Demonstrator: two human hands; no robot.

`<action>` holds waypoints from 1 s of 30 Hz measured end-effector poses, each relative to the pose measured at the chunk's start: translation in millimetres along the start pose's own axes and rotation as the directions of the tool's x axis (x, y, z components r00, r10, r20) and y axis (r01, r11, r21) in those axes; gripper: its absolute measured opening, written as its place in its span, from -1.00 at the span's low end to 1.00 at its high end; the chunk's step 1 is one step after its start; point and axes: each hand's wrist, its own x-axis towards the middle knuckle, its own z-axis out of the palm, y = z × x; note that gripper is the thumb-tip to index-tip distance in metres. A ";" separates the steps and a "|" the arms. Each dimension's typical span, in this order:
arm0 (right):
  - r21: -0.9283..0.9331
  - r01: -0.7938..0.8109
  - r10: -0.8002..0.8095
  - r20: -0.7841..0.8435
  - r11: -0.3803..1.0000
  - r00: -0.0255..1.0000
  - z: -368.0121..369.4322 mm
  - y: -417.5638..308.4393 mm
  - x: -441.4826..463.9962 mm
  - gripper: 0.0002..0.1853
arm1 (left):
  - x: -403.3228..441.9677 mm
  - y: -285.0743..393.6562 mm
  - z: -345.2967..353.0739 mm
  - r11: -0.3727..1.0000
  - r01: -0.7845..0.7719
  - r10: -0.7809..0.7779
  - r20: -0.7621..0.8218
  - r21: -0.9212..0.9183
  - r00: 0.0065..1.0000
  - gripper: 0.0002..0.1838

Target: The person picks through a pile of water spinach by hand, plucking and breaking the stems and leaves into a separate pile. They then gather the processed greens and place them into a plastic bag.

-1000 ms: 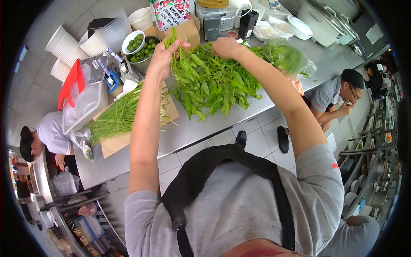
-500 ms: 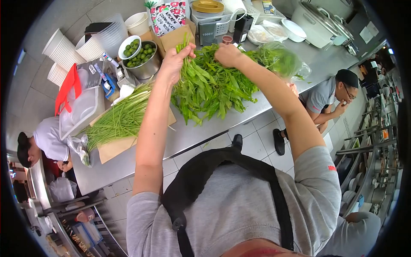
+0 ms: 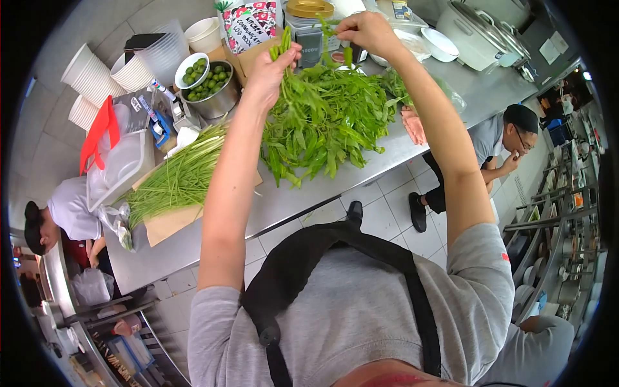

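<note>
My left hand [image 3: 276, 72] is closed round a bunch of long-leaved greens that look like water spinach [image 3: 285, 48]. Its stem ends stick up above the fist and its leaves hang below. My right hand [image 3: 369, 33] is raised, the fingers pinching a small leafy sprig [image 3: 327, 29] above the back of the heap. A large pile of the same leafy greens [image 3: 329, 122] lies on the steel table [image 3: 309, 193] under both hands. Left of my left forearm, long thin green stalks [image 3: 177, 174] rest on brown cardboard [image 3: 169, 226].
Small green citrus fruits fill a metal pot [image 3: 222, 103] and a white bowl [image 3: 186, 68]. Stacked white tubs [image 3: 97, 74], a log book [image 3: 251, 27] and a grey measuring jug [image 3: 310, 46] stand behind. A pink cloth [image 3: 413, 126] lies at right. One person crouches right [image 3: 487, 138], another bends left [image 3: 74, 206].
My right hand has lifted up and away from the pile, with a sprig in its fingers. The left hand still holds its bunch, shifted slightly right. The pink cloth shows more.
</note>
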 end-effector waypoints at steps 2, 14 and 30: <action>-0.003 0.038 -0.038 0.038 0.999 0.999 4.7 -10.9 1.7 -0.82 | 11.8 -3.2 5.6 0.999 -0.017 0.017 -0.015 -0.028 1.000 -0.85; 0.131 0.129 -0.144 0.116 0.983 0.983 22.5 -47.1 -11.0 -0.88 | 3.5 -11.2 1.5 0.995 0.047 -0.044 -0.038 0.089 0.998 -0.84; -0.184 -0.142 0.183 0.230 0.973 0.956 44.4 -18.5 -8.9 -0.83 | -41.6 -14.9 -62.1 0.858 0.287 -0.215 -0.210 0.426 0.954 -0.82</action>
